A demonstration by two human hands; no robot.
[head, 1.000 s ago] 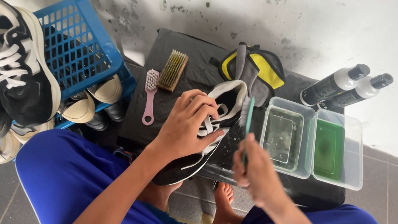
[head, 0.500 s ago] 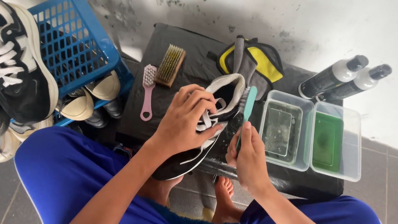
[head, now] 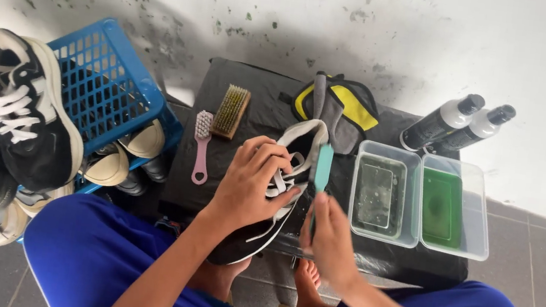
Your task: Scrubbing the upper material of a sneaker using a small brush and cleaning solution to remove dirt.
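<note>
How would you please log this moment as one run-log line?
left hand: grips black sneaker | right hand: holds teal brush at its side | beside: two clear tubs, pink brush

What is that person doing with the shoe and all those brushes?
A person sits on the floor at a low black table. Their left hand grips a black and white sneaker by its laces, and their right hand holds a teal brush against its side. A pink brush and a wooden brush lie on the table, beside two clear tubs of greenish liquid and two bottles. More shoes fill a blue basket on the left.
</note>
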